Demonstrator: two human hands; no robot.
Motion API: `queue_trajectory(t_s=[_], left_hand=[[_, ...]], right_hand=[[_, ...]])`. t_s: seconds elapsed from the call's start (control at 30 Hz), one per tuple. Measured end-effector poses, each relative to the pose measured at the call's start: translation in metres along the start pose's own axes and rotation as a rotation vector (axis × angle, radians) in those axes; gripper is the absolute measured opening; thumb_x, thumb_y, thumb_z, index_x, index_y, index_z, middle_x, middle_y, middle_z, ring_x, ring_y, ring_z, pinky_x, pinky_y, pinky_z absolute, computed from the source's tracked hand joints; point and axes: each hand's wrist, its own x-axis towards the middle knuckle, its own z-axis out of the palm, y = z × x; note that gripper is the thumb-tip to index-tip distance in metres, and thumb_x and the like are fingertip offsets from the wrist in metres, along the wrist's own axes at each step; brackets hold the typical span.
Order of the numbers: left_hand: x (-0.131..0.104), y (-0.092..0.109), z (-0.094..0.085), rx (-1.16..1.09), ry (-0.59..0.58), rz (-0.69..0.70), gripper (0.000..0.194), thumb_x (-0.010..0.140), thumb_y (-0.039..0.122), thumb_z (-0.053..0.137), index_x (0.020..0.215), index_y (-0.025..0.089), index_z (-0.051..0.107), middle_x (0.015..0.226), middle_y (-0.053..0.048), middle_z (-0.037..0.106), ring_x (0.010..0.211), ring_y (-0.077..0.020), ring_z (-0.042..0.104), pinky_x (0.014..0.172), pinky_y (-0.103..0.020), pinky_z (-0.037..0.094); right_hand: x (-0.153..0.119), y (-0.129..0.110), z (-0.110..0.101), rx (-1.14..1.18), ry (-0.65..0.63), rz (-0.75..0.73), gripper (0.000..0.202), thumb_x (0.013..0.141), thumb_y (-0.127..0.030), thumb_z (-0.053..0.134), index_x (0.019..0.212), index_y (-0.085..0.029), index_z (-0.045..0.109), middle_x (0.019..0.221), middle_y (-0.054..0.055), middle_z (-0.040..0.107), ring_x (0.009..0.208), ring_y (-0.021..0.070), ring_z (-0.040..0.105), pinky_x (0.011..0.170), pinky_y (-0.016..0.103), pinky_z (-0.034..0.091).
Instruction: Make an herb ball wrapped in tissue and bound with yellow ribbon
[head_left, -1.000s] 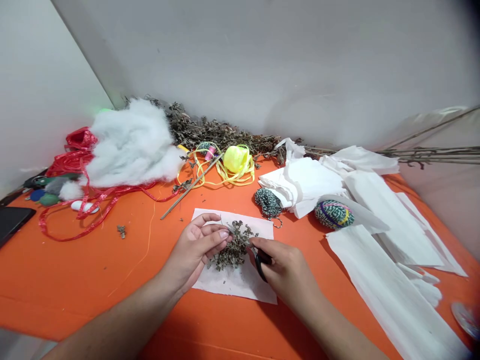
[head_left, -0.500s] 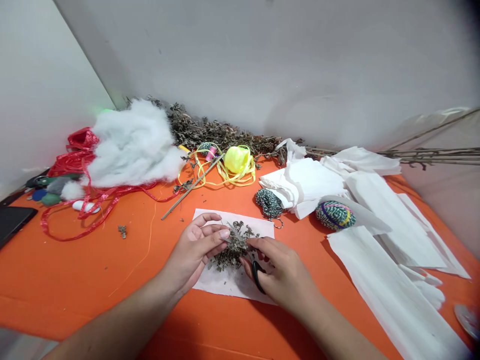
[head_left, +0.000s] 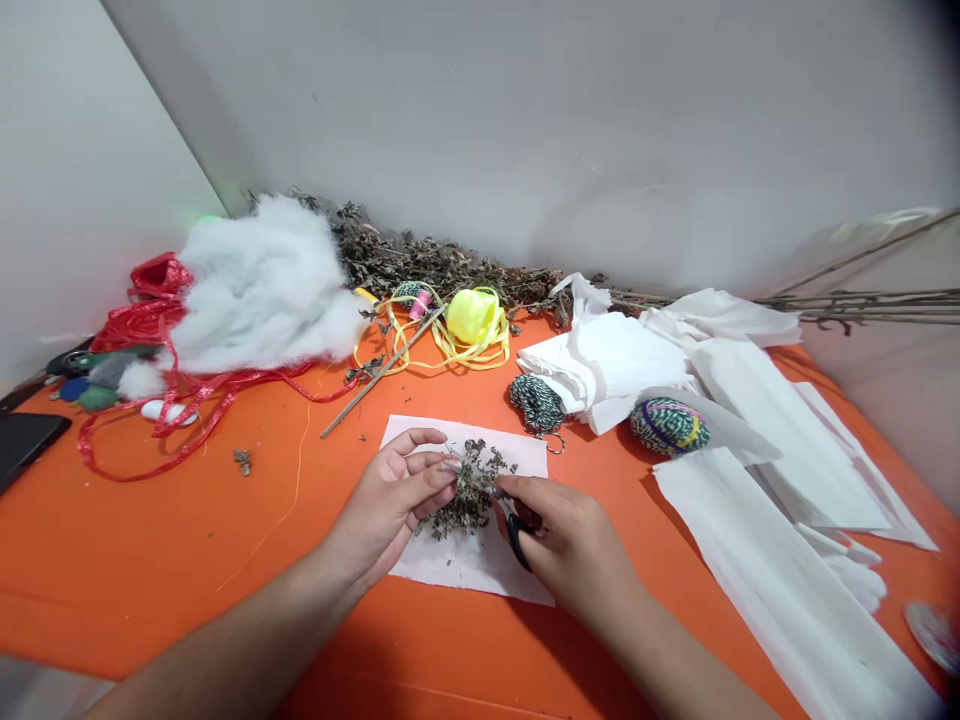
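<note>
A heap of crumbled dried leaves (head_left: 461,510) lies on a white sheet (head_left: 487,580) on the orange table. Over the heap's left side, my left hand (head_left: 401,490) pinches a small dried sprig between thumb and fingertips. My right hand (head_left: 562,525) is closed around scissors (head_left: 516,538) with black handles, at the right side of the heap. The scissor blades point left toward the sprig and are partly hidden by the fingers and leaves.
White batting (head_left: 262,290), red ribbon (head_left: 142,325) and yellow ribbon (head_left: 472,320) lie at the back. Dried branches (head_left: 435,265) line the wall. Folded white cloths (head_left: 630,360) and a yarn ball (head_left: 669,426) are at the right; a thin stick (head_left: 375,380) lies mid-table.
The scissors and the fingers of my right hand have shifted slightly, and the blades look more closed. My left hand keeps its pinch in nearly the same place.
</note>
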Motion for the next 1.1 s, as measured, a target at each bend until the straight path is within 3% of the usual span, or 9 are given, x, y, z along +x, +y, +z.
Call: queue_trajectory(t_s=[0.3,0.67,0.87,1.1], left_hand=[[-0.0005,0.0027,0.0015,-0.02,0.029,0.014,0.041,0.058,0.016,0.092,0.091,0.017,0.068,0.079,0.001,0.075,0.067,-0.0067,0.071,0.064,-0.012,0.061],[-0.0011,0.005,0.0007,-0.006,0.025,0.027,0.04,0.063,0.013,0.089,0.095,0.019,0.067,0.084,0.0,0.077,0.074,-0.0085,0.073,0.068,-0.013,0.061],[-0.0015,0.005,0.0019,0.036,0.02,-0.004,0.04,0.063,0.012,0.089,0.095,0.018,0.065,0.082,0.0,0.077,0.071,-0.008,0.072,0.066,-0.013,0.06],[0.0,0.0065,0.0011,0.033,0.025,0.066,0.042,0.064,0.012,0.088,0.098,0.018,0.063,0.082,0.0,0.074,0.07,-0.0066,0.07,0.064,-0.012,0.059]], right_hand=[[0.0006,0.0018,-0.0001,0.04,0.008,0.058,0.021,0.087,-0.015,0.055,0.097,-0.021,0.072,0.077,0.003,0.073,0.063,0.0156,0.064,0.057,0.022,0.045],[0.0013,0.0012,-0.0014,-0.008,0.009,0.091,0.016,0.088,-0.019,0.058,0.094,-0.022,0.072,0.069,0.0,0.069,0.055,0.013,0.057,0.053,0.022,0.04],[0.0014,0.0016,0.0012,0.01,0.022,0.057,0.014,0.089,-0.019,0.06,0.097,-0.022,0.071,0.074,0.0,0.071,0.057,0.0129,0.059,0.054,0.022,0.041],[0.0023,-0.0049,0.0,-0.022,0.015,0.026,0.018,0.085,-0.027,0.065,0.102,-0.02,0.067,0.074,0.002,0.065,0.063,0.016,0.058,0.056,0.024,0.042]])
